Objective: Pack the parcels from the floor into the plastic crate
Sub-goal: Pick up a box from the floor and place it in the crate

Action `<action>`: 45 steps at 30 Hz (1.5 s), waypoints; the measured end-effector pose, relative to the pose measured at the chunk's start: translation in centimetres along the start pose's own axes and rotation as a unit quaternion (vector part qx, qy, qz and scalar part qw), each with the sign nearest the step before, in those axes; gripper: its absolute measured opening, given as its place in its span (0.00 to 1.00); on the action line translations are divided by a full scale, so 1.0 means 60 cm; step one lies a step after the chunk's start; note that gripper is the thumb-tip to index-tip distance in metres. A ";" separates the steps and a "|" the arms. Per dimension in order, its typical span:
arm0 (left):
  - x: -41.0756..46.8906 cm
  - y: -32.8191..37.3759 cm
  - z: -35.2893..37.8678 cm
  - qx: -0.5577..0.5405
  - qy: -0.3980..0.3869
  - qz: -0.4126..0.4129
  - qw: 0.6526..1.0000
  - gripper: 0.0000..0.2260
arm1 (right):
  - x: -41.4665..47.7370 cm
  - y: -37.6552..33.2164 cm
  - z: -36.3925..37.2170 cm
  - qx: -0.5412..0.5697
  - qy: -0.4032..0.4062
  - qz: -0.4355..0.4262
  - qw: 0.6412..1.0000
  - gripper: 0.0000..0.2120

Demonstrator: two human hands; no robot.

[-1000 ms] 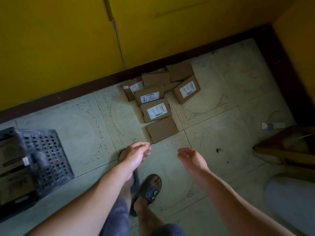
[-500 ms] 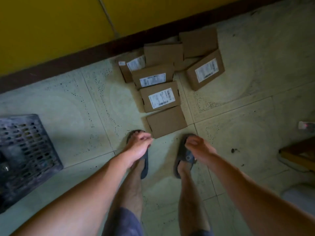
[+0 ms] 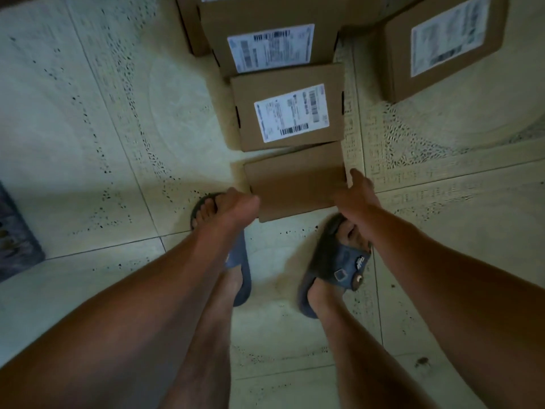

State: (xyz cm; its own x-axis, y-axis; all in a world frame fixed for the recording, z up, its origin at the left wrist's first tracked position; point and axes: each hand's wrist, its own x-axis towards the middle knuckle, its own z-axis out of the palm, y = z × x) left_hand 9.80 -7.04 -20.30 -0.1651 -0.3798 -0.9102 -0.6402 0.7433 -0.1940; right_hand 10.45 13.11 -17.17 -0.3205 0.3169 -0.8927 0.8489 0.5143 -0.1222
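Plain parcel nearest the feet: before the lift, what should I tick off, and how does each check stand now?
1. Hands placed: left hand is at the near left corner of the plain parcel and right hand is at its right edge. Ok.
2. Grip closed: the fingertips are hidden. Cannot tell.
3. Top free: nothing lies on it. The labelled parcel sits just behind. Ok.
4. Feet clear: left sandal and right sandal stand short of the parcel. Ok.
5. Room in the crate: only a dark sliver shows at the left edge. Cannot tell.
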 end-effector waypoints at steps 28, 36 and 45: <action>-0.543 -0.301 -0.201 -0.446 0.046 0.129 0.885 0.21 | -0.544 -0.074 -0.137 0.056 -0.043 -0.154 0.986 0.13; -0.555 -0.553 -0.238 -0.564 0.067 0.140 0.811 0.24 | -0.695 -0.125 0.030 0.007 -0.032 -0.228 0.973 0.09; -0.596 -0.927 -0.295 -0.629 0.077 0.155 0.757 0.24 | -0.945 -0.178 0.290 -0.022 -0.051 -0.261 0.964 0.10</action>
State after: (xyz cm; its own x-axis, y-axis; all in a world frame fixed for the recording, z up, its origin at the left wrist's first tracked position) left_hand 38.03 -44.58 29.53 -0.4781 -0.4267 -0.7677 -0.7443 -0.2671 0.6121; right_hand 26.85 -24.23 27.21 -0.6543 -0.0730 -0.7527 0.5640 0.6160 -0.5500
